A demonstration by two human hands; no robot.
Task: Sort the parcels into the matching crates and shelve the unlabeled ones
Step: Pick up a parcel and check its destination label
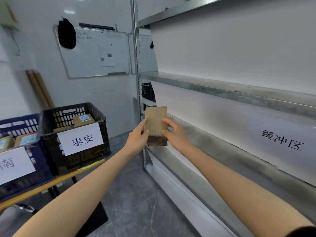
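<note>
Head view, centre of frame: I've got the plain cardboard parcel [156,124] clamped between both hands, left hand [136,139] curled round its left edge, right hand [176,134] wrapped on its right edge, both equally near. It stands upright, long axis vertical, no label on the face I can see, at the left end of the metal shelf [222,146], just beside the upright post [136,65]. Whether its base touches the shelf, I can't tell. Bare shelf runs off right toward the 缓冲区 sign [282,140]; the black crate [75,106] sits well apart at centre left.
</note>
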